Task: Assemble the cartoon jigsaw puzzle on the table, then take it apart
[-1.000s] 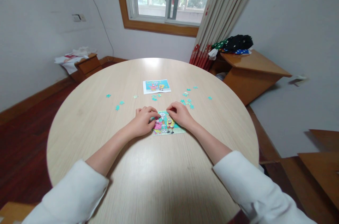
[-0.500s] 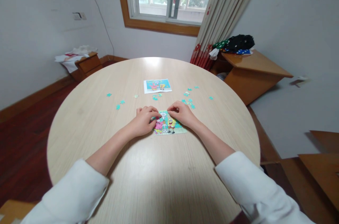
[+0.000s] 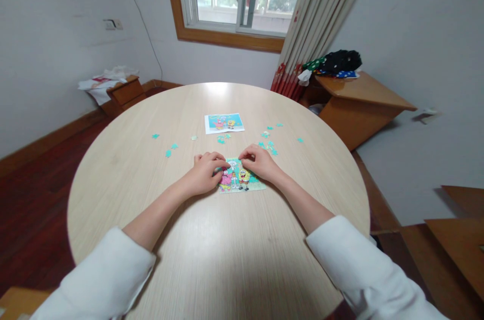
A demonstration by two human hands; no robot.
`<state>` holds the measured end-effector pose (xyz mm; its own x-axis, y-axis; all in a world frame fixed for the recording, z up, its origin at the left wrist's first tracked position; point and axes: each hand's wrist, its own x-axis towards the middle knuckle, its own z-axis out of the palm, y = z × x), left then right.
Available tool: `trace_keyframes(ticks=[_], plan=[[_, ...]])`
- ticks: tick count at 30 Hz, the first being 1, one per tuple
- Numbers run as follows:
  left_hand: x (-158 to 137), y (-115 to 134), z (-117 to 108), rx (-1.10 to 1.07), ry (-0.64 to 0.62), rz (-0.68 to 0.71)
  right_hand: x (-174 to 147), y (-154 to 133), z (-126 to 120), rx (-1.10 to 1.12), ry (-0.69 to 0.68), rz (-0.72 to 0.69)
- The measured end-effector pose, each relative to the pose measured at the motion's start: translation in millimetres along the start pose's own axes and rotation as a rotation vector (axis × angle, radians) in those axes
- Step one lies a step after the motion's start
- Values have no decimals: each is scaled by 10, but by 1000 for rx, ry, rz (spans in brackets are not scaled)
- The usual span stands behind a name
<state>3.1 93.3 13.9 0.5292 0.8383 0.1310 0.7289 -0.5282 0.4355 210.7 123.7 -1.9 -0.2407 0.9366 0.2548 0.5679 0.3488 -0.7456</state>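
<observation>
Showing only as a corner, a brown object (image 3: 22, 302) sits far left of the puzzle (image 3: 242, 178) and nearer the viewer, too much cut off to name. Well left of and beyond the puzzle, white papers (image 3: 99, 86) lie on a small cabinet (image 3: 127, 95), their print unreadable. The left sleeve (image 3: 106, 272), nearer than the puzzle, runs out of view at the bottom. A few loose pieces (image 3: 174, 146) lie left of and beyond the puzzle, their patterns hard to make out.

The left hand (image 3: 207, 173) covers the puzzle's left edge, fingers bent and slightly parted; whether they pinch a piece cannot be told. The puzzle lies flat on the table (image 3: 219, 259), its upper corners hidden by the hands. Straight beyond it is a picture card (image 3: 225, 123) with illegible writing. The right hand (image 3: 260, 163) is at the puzzle's upper right, thumb and forefinger tips together; anything between them is too small to see, and the other fingers are mostly hidden. More pieces (image 3: 270, 145) cluster right of and beyond the puzzle. Farther that way, the top edge crops a curtain (image 3: 313, 12), and dark clothes (image 3: 340, 61) merge into one heap.
</observation>
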Motion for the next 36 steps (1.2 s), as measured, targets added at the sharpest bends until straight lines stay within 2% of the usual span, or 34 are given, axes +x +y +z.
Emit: trace_keyframes(ticks=[7, 14, 26, 29, 32, 34, 36], plan=[[-6, -12, 3, -2, 3, -2, 25, 12, 14, 107, 18, 29], [-5, -17, 7, -16, 20, 9, 2, -17, 11, 26, -2, -3], [5, -8, -17, -13, 32, 1, 7, -7, 17, 46, -1, -13], [35, -126, -50, 27, 154, -55, 2, -5, 11, 24, -10, -26], [77, -346, -88, 110, 301, -133, -2, -10, 9, 11, -11, -30], [99, -487, -96, 161, 321, -211, -4, -20, 9, 4, -12, -30], [110, -583, -87, 201, 275, -271, -4, -35, 10, -2, -13, -24]])
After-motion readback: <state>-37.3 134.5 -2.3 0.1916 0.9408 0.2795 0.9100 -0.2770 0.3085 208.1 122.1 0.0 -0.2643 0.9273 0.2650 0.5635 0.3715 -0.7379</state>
